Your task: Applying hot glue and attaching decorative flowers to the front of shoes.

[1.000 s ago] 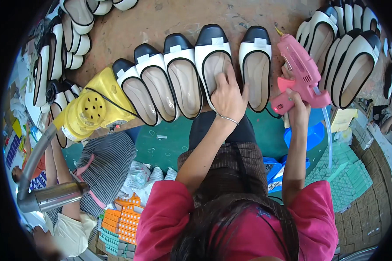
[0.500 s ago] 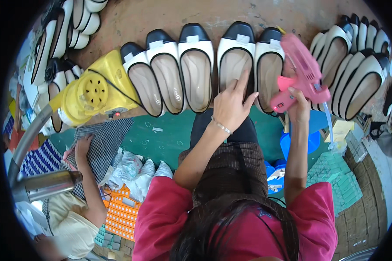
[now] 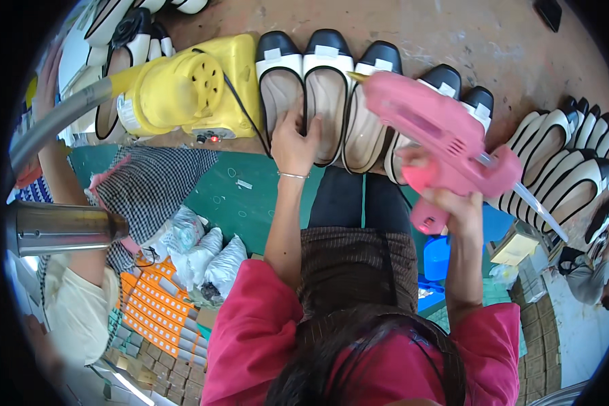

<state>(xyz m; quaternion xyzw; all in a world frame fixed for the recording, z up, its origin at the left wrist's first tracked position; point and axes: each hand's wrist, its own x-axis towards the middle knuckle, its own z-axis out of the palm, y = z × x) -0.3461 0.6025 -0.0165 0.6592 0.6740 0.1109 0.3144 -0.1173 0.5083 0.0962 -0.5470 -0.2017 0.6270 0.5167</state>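
Five white flat shoes with black toes and a small white strip on each vamp stand in a row along the table's near edge. My left hand is at the leftmost flat shoe; its fingers reach into the opening and its thumb lies across the side toward the second flat shoe. Gripped in my right hand is a pink glue gun, with a clear glue stick out of its back. Its yellow nozzle points left, above the third flat shoe. The gun partly covers the two right-hand shoes.
A yellow blower-like machine with a grey hose and metal nozzle stands at left. More flats are packed at right, others at far left. A dark phone-like object lies at the back. A co-worker's arm shows at left.
My left hand has gone from the fourth shoe to the leftmost one, its pointing finger now bent in. The glue gun has swung left over the row. The whole view has shifted.
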